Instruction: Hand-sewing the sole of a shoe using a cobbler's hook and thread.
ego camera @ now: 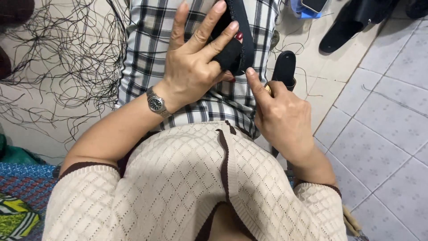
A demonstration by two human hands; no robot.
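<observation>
The black shoe upper (pixel 234 42) was a soft, matte piece of dark fabric with a narrow stitched band curving along its outer edge, and it lay over the lap, on the checked trousers (pixel 151 49). The left hand (pixel 194 62) grasped that shoe upper, its fingers spread flat across the fabric and the thumb tucked beneath, with a silver wristwatch (pixel 156 104) on the wrist just below. The right hand (pixel 283 118) sat just to the right of the shoe upper, its forefinger stretched out so the tip touched the lower edge of the fabric, while the other fingers were curled around a black handle (pixel 285 67) that stood up past the knuckles. Left of the shoe upper, a tangle of loose black threads (pixel 62 58) spread over the pale floor. To its upper right a black sandal (pixel 345 27) lay on the floor tiles (pixel 383 116). Below the shoe upper, a cream knitted sweater (pixel 187 183) with dark trim filled the foreground.
</observation>
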